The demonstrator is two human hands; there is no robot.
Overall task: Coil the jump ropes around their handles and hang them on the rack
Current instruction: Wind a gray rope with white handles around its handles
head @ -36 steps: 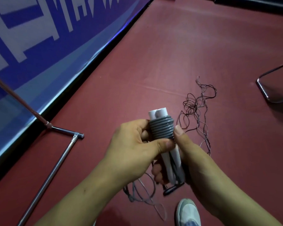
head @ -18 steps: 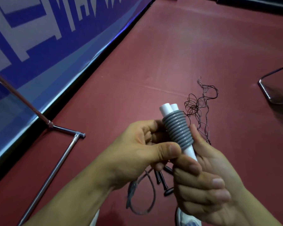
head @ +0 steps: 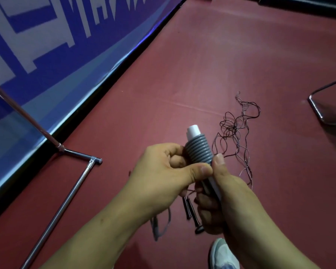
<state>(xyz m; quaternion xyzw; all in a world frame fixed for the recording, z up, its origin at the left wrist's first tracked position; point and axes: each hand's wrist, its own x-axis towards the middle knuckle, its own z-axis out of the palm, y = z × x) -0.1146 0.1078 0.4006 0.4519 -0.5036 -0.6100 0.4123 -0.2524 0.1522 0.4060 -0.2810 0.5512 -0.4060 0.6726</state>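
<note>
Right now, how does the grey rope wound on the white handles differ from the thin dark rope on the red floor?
The grey rope sits in tight turns around the white handles; the thin dark rope sprawls in a loose tangle. The left hand and right hand hold the grey rope up; the dark rope lies on the red floor. The grey rope looks thicker than the dark rope. Neither is hung up yet.

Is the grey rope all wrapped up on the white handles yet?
Mostly wrapped: tight grey coils ring the white handles, but a loose grey loop hangs below the left hand.
</note>
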